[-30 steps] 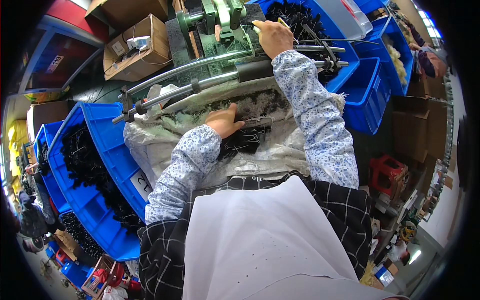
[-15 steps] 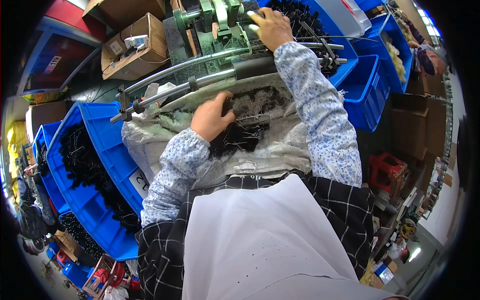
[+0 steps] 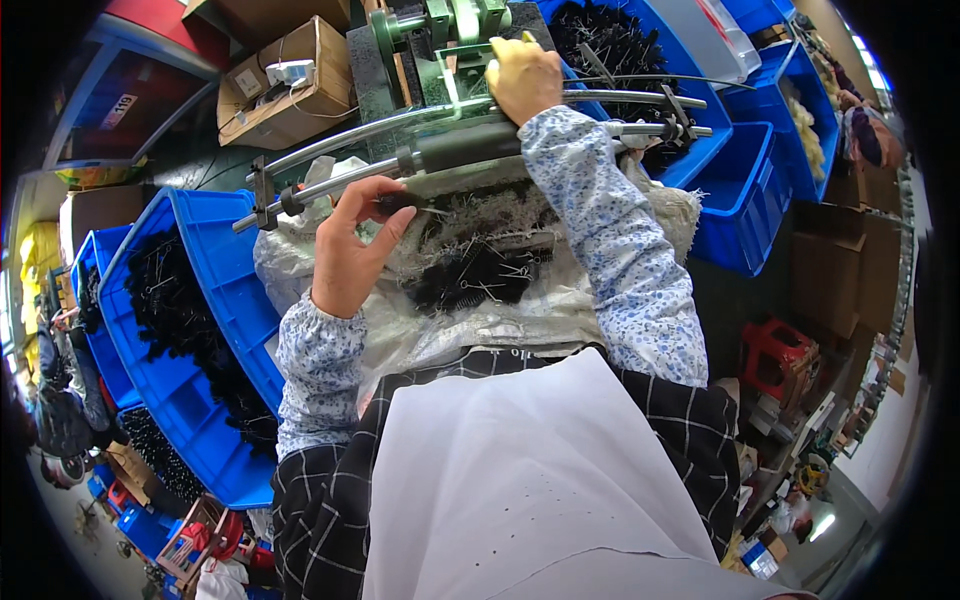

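My left hand (image 3: 352, 245) is raised over the left side of the white woven sack on my lap. Its thumb and forefinger close round a small black brush (image 3: 392, 205) with a thin wire stem pointing right. My right hand (image 3: 527, 82) is at the green machine (image 3: 455, 85), just above the curved metal rail, with its fingers curled in; what they hold, if anything, is hidden. Between my forearms a pile of black wire brushes (image 3: 472, 278) with looped metal ends lies on the sack (image 3: 530, 325).
Blue bins with black brushes stand at left (image 3: 215, 300) and behind my right hand (image 3: 690, 130). Two metal rails (image 3: 345, 180) cross in front of me, one with a black sleeve. Further off are a cardboard box (image 3: 290, 90), a smaller blue bin (image 3: 740, 215) and a red stool (image 3: 778, 355).
My left hand has moved left and up from the pile, with the black brush now showing between its fingers. My right hand has drawn nearer along the machine, and its fingers have curled in.
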The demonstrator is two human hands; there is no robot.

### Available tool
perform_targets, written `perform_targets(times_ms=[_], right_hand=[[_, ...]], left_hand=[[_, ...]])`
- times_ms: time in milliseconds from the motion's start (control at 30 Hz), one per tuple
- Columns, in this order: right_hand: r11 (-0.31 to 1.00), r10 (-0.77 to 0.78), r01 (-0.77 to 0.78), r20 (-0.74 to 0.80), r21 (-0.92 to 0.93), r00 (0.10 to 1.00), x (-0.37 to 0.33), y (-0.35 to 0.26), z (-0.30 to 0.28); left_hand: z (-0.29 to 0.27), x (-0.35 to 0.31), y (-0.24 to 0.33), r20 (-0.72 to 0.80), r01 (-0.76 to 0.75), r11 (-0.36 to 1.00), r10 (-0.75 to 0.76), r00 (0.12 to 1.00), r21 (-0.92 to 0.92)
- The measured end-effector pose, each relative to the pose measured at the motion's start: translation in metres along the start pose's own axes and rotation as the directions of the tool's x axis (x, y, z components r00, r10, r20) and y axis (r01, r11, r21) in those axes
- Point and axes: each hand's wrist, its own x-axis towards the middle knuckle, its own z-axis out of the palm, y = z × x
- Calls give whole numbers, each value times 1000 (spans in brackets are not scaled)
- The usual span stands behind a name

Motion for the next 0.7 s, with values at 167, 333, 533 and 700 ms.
perform_targets(times_ms=[167, 333, 533, 700], right_hand=[[999, -6, 5, -6, -34, 1000, 1, -1, -1], [997, -44, 37, -104, -61, 994, -4, 55, 1], [998, 40, -41, -4, -44, 999, 20, 99, -14], [997, 10, 1, 156, -73, 988, 32, 117, -31]], left_hand=[[9, 7, 1, -59, -61, 997, 58, 997, -51], [5, 6, -2, -66, -70, 994, 64, 996, -85], [20, 11, 2, -32, -92, 987, 88, 996, -130], [36, 20, 2, 74, -159, 983, 166, 983, -90]])
